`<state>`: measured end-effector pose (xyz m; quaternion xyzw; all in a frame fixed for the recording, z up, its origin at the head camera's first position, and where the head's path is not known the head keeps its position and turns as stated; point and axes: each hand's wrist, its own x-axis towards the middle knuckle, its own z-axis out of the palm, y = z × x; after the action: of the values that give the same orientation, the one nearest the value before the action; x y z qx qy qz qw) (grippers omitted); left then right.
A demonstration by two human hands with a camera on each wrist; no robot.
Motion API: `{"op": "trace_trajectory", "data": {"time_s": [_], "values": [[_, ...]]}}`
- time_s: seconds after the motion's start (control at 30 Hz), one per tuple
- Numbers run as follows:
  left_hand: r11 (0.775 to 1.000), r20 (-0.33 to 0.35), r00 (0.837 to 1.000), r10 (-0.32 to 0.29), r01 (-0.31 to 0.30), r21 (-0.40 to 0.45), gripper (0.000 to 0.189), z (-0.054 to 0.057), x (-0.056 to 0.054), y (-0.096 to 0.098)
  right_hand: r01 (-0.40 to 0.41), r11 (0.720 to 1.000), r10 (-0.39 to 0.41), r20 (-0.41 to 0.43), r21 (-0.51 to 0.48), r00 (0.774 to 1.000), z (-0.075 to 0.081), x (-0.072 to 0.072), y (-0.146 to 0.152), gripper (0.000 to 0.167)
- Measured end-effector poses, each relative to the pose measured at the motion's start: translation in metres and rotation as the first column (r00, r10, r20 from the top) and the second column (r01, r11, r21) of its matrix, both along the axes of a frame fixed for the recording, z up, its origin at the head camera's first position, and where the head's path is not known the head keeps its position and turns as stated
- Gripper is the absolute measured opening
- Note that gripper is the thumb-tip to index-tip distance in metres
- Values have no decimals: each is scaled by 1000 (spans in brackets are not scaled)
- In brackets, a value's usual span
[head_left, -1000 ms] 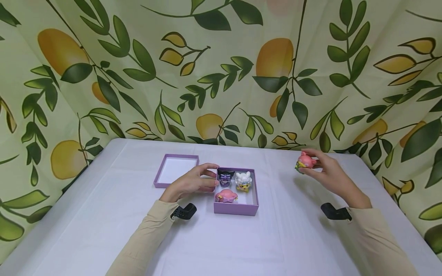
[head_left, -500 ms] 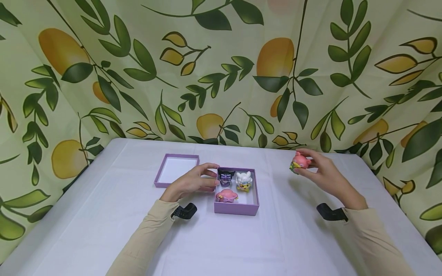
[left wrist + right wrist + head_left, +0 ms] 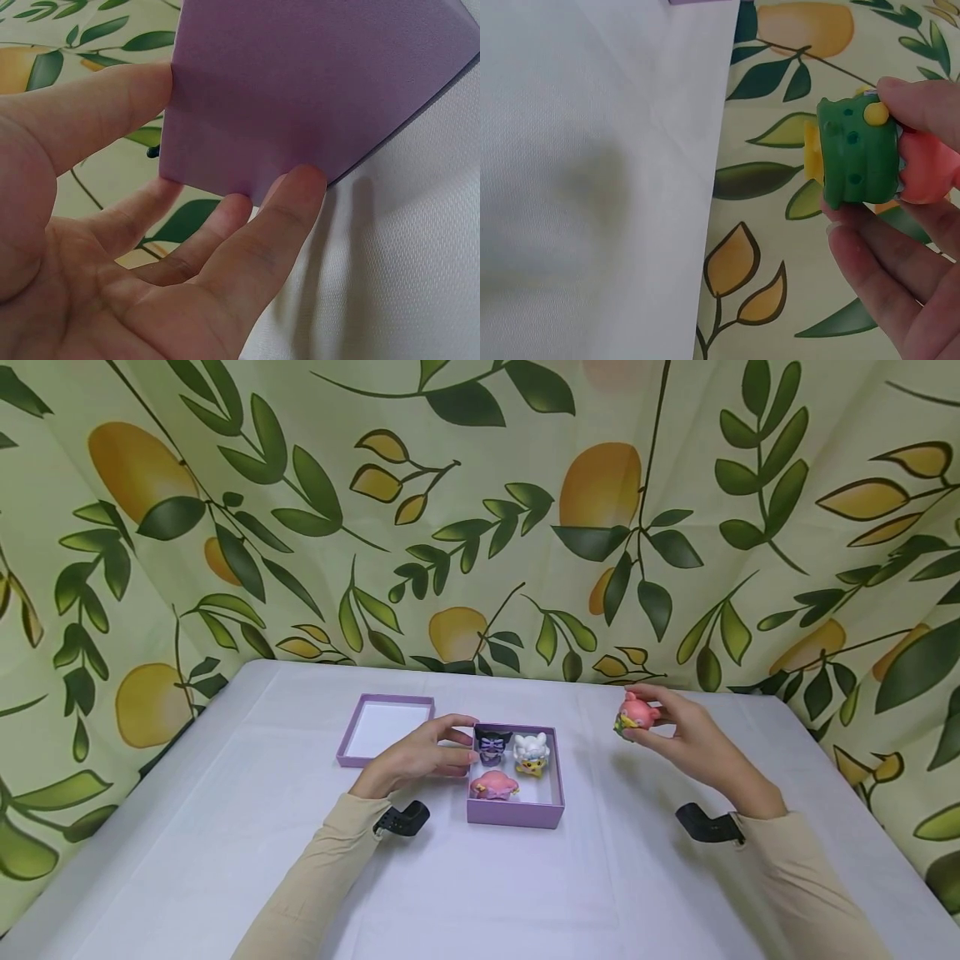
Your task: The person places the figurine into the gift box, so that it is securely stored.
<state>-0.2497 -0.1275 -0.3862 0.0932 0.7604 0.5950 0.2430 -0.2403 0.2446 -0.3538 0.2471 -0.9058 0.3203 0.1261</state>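
Observation:
My right hand (image 3: 686, 731) pinches a small toy figurine (image 3: 637, 713) between thumb and fingers, above the right side of the table. Its head is pink and its body (image 3: 859, 154) is green with dots. My left hand (image 3: 420, 753) rests its fingertips against the left wall of an open purple box (image 3: 517, 814). In the left wrist view, fingers meet the edge of that purple wall (image 3: 300, 82). Inside the box stand a black and purple figurine (image 3: 492, 748), a white one with yellow (image 3: 531, 753) and a pink one (image 3: 495, 786).
The purple-rimmed box lid (image 3: 386, 727) lies with its white inside up behind the left hand. A white cloth covers the table (image 3: 480, 893). A curtain (image 3: 510, 568) printed with fruit and leaves hangs along the back and sides.
My right hand has moved steadily left, toward the box, with the pink and green figurine in it. The left hand and the box have stayed in place.

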Motion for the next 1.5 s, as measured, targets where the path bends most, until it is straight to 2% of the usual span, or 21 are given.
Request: {"op": "trace_trajectory", "data": {"time_s": [0.23, 0.67, 0.97, 1.5], "values": [[1000, -5, 1000, -7, 7, -4, 60, 0, 0, 0, -53, 999, 53, -27, -1, 998, 0, 1, -11, 61], [1000, -2, 1000, 1, -1, -2, 60, -1, 0, 0, -101, 995, 102, -39, 12, 994, 4, 5, -26, 62], [1000, -11, 1000, -6, 6, -8, 60, -1, 0, 0, -155, 988, 155, -93, 12, 984, 3, 8, -34, 60], [1000, -16, 1000, -13, 12, -7, 59, 0, 0, 0, -171, 985, 172, -19, 15, 985, 2, 12, -48, 59]]}}
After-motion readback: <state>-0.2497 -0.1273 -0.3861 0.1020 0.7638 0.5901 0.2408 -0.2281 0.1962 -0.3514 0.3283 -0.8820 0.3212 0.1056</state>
